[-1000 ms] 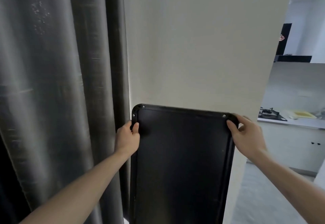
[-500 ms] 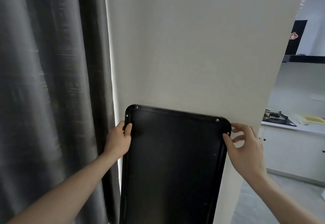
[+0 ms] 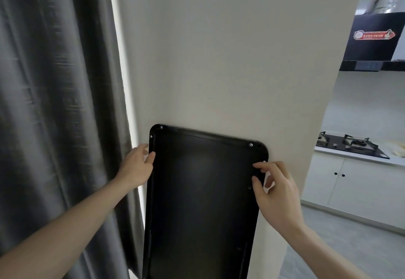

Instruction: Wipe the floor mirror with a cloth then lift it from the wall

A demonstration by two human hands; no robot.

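The floor mirror (image 3: 201, 202) stands in front of the cream wall (image 3: 230, 59) with its black back panel toward me; small screws dot its rounded top corners. My left hand (image 3: 137, 169) grips the mirror's left edge just under the top corner, thumb on the back panel. My right hand (image 3: 276, 193) sits at the right edge, thumb and forefinger on the frame, the other fingers behind it. No cloth is in view. The mirror's lower end runs out of the frame.
A dark grey curtain (image 3: 54, 114) hangs close on the left. On the right a doorway opens to a kitchen with a gas hob (image 3: 350, 145) on a white counter, a black range hood (image 3: 377, 44) and grey floor (image 3: 339, 245).
The mirror's top has sunk slightly and shifted left in my view. My right hand slid down from the top right corner to the right edge, its fingers loosening; my left hand keeps its grip.
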